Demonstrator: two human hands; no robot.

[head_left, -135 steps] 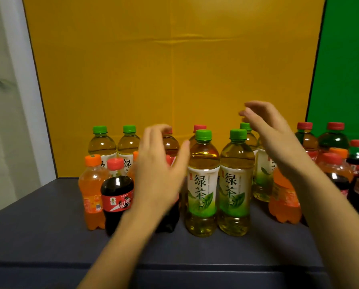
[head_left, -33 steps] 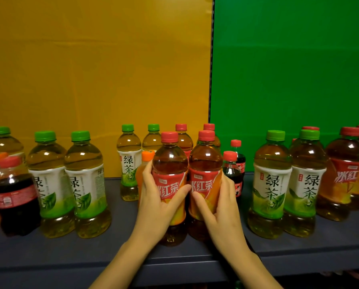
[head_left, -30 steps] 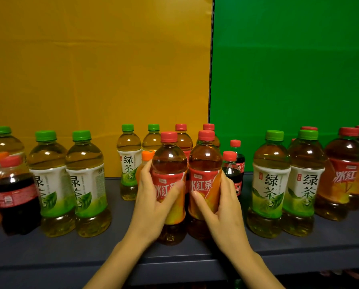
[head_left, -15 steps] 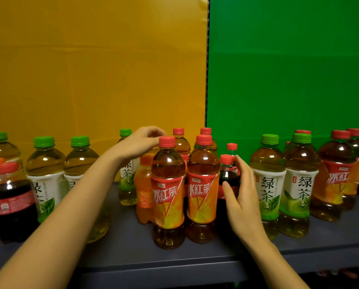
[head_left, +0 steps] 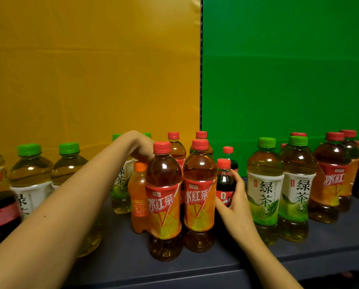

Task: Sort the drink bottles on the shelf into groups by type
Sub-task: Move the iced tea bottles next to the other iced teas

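My right hand [head_left: 234,197] grips the small cola bottle [head_left: 224,182], thumb across the front of its red label and fingers curled round its right side. The bottle stands upright on the dark shelf [head_left: 299,253], close against the iced red tea bottle [head_left: 199,195] just left of my thumb. A second iced red tea bottle [head_left: 164,205] stands beside that one, further left. Just right of my knuckles stands a green tea bottle [head_left: 265,184]. Behind my fingertips another small red-capped bottle [head_left: 228,152] shows its neck.

My left hand [head_left: 140,146] reaches toward the back row, knuckles up and fingers bent downward. The fingertips are hidden behind the nearer iced tea's cap, so I cannot tell whether they hold anything. Directly under this hand stands an orange soda bottle [head_left: 139,197], and below my wrist is a rear green tea bottle [head_left: 120,190].
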